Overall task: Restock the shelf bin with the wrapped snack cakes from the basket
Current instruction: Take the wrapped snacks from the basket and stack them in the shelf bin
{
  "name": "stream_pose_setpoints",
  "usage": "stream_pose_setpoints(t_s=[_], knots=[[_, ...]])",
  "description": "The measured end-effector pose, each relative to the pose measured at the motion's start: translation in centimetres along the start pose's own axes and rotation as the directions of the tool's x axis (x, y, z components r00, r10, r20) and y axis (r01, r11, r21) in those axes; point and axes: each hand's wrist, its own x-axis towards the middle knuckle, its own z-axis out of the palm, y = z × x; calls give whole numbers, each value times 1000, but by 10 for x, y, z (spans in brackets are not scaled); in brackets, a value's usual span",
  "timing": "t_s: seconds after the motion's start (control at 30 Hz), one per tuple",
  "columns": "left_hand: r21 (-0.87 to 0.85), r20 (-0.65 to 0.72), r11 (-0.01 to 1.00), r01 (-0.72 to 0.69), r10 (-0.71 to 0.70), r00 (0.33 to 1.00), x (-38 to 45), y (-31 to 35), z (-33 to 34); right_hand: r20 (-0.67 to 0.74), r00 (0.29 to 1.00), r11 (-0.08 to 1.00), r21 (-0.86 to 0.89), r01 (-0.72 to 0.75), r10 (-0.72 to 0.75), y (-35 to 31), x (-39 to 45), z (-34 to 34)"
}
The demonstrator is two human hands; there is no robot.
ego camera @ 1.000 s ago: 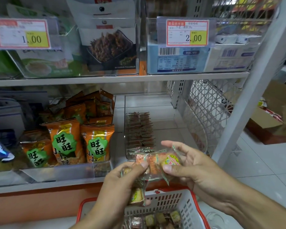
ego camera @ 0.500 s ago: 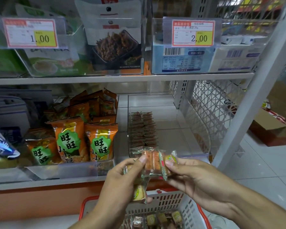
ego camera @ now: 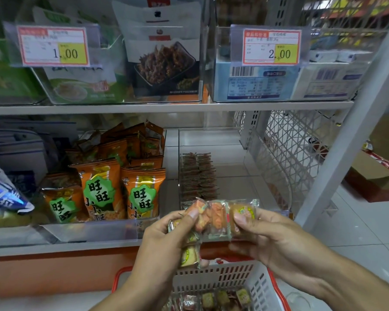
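The left hand (ego camera: 166,234) and the right hand (ego camera: 267,234) are each grasping an end of a row of wrapped snack cakes (ego camera: 218,218), thumbs pinching the wrappers, with one more cake (ego camera: 190,255) hanging under the left grip. The cakes are being held just in front of the clear shelf bin (ego camera: 252,176), which is holding two short rows of packets (ego camera: 198,176) at its left side. Below the hands, the basket (ego camera: 225,279) is carrying more wrapped cakes, and orange snack bags (ego camera: 121,189) are standing in the bin to the left.

price tags (ego camera: 54,46) 1.00, 2.00, packets (ego camera: 98,191) 旺旺
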Motion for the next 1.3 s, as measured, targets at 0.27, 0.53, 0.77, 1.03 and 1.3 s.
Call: stream_pose_setpoints(t_s=[0.27, 0.53, 0.77, 1.03, 1.3], knots=[[-88, 225, 989, 118, -95, 970, -11, -11, -16, 392, 613, 43, -819, 572, -686, 8, -7, -6], [-78, 365, 935, 346, -297, 882, 0, 16, -1, 652, 530, -325, -744, 584, -542, 10, -5, -3], [35, 299, 986, 162, -165, 940, -1, 17, 1, 673, 601, -343, -739, 580, -432, 1, -13, 1], [-30, 201, 989, 143, -134, 970, -3, 9, -2, 346, 815, 573, -585, 575, -465, -6, -23, 1], [93, 125, 995, 33, -45, 991, -9, -4, -1, -154, 967, 979, -16, 202, -202, 9, -13, 19]])
